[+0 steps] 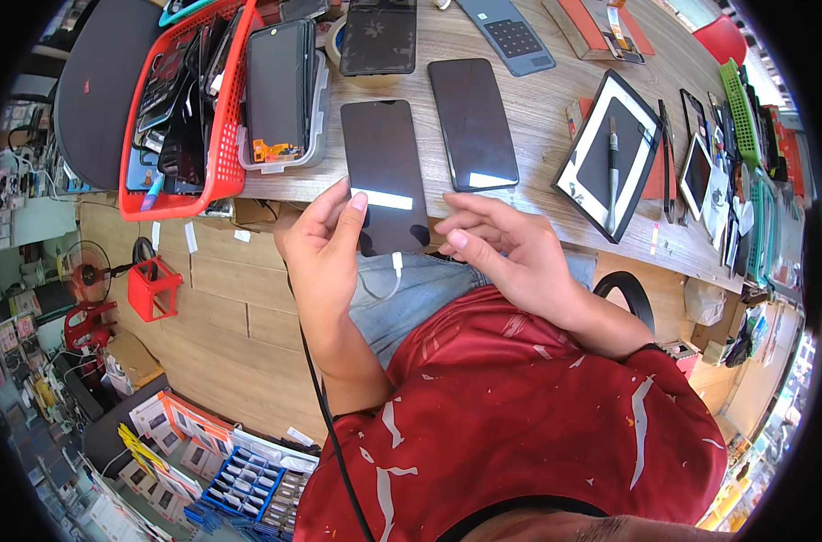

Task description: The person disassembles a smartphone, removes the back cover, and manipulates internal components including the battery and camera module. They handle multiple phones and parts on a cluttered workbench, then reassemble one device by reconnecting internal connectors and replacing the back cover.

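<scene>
A dark-screened smartphone (384, 154) is at the table's front edge, its lower part jutting over my lap. My left hand (328, 239) grips its lower left side, thumb on the front and fingers along the edge. From the phone's bottom end hangs a white charging cable (396, 264). To the right of that end, my right hand (510, 248) is open and holds nothing, its fingers loosely bent and apart. A second dark smartphone (472, 117) lies just beyond my right fingers. Both screens show a bright white reflection.
Left on the table are a red basket (219, 149) of phone parts and a clear box (316, 117) with screens. A tape roll bears another dark phone (378, 36). At right, a pen-like tool (612, 172) rests on a white-bordered black frame (578, 163). A black cord (316, 379) runs down past my left arm.
</scene>
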`<state>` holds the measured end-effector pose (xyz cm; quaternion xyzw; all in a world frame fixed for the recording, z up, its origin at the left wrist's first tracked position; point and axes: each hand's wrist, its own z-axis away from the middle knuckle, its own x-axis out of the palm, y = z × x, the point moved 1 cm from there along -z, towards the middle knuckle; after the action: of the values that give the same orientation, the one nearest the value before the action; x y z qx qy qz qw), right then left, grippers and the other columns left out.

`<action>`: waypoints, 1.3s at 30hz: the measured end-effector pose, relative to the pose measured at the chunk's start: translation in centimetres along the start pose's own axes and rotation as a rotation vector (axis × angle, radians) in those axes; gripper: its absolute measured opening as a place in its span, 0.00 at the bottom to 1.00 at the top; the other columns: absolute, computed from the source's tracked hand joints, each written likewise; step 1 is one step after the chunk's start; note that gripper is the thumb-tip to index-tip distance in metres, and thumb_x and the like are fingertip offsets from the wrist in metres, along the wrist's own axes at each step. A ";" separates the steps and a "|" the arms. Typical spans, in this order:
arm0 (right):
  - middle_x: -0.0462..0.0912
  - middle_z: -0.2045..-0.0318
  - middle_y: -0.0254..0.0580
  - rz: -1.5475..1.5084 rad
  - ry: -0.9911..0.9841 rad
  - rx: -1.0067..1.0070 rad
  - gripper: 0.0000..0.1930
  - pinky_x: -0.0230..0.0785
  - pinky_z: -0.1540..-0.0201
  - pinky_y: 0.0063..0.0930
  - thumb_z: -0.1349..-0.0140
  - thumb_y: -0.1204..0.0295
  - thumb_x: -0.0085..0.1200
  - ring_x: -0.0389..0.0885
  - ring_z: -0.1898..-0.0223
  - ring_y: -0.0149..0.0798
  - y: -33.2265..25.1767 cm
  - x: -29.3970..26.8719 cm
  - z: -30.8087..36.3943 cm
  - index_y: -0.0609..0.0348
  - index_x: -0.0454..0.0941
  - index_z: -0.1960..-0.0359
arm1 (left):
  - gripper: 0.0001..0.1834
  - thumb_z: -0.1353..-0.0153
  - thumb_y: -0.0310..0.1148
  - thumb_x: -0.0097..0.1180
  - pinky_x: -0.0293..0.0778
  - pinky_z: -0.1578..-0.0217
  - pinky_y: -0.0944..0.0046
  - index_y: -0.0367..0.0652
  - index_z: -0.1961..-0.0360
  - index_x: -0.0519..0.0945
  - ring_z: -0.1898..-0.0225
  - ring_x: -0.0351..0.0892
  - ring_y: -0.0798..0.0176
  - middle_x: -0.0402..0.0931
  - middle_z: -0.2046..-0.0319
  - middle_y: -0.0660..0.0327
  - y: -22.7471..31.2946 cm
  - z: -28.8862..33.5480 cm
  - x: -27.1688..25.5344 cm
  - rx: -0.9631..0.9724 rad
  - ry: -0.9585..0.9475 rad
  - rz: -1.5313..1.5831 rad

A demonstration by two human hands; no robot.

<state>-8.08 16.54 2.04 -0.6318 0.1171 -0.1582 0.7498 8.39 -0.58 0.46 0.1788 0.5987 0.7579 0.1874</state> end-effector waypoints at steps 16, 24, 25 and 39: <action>0.92 0.58 0.50 0.198 -0.057 -0.270 0.19 0.86 0.55 0.31 0.26 0.72 0.65 0.93 0.59 0.39 2.0 -0.6 -0.2 0.67 0.82 0.37 | 0.18 0.29 0.23 0.69 0.77 0.57 0.73 0.35 0.40 0.88 0.58 0.82 0.75 0.84 0.57 0.63 -0.4 -0.4 1.6 0.253 0.203 -0.438; 0.92 0.58 0.50 0.219 -0.039 -0.271 0.18 0.85 0.56 0.31 0.27 0.71 0.66 0.93 0.60 0.38 2.1 -0.8 -0.3 0.68 0.83 0.39 | 0.17 0.28 0.23 0.67 0.77 0.58 0.73 0.37 0.40 0.88 0.59 0.81 0.75 0.78 0.52 0.62 -1.2 -0.3 2.2 0.331 0.214 -0.442; 0.92 0.58 0.50 0.213 -0.038 -0.271 0.18 0.85 0.56 0.31 0.27 0.71 0.66 0.93 0.60 0.38 2.2 -0.7 -0.3 0.68 0.83 0.40 | 0.16 0.27 0.23 0.66 0.77 0.58 0.72 0.37 0.40 0.88 0.58 0.81 0.74 0.79 0.52 0.61 -1.1 -0.2 2.3 0.330 0.218 -0.442; 0.87 0.68 0.47 0.293 -0.024 -0.279 0.09 0.79 0.65 0.34 0.25 0.69 0.64 0.88 0.69 0.43 2.3 -0.5 -0.3 0.64 0.83 0.58 | 0.12 0.19 0.30 0.57 0.78 0.58 0.68 0.36 0.46 0.88 0.60 0.79 0.70 0.79 0.50 0.58 -1.7 0.1 1.7 0.452 0.288 -0.472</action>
<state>-8.47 16.85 -0.29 -0.7076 0.2195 -0.0223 0.6713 7.12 0.68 -1.13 -0.0363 0.7964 0.5596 0.2265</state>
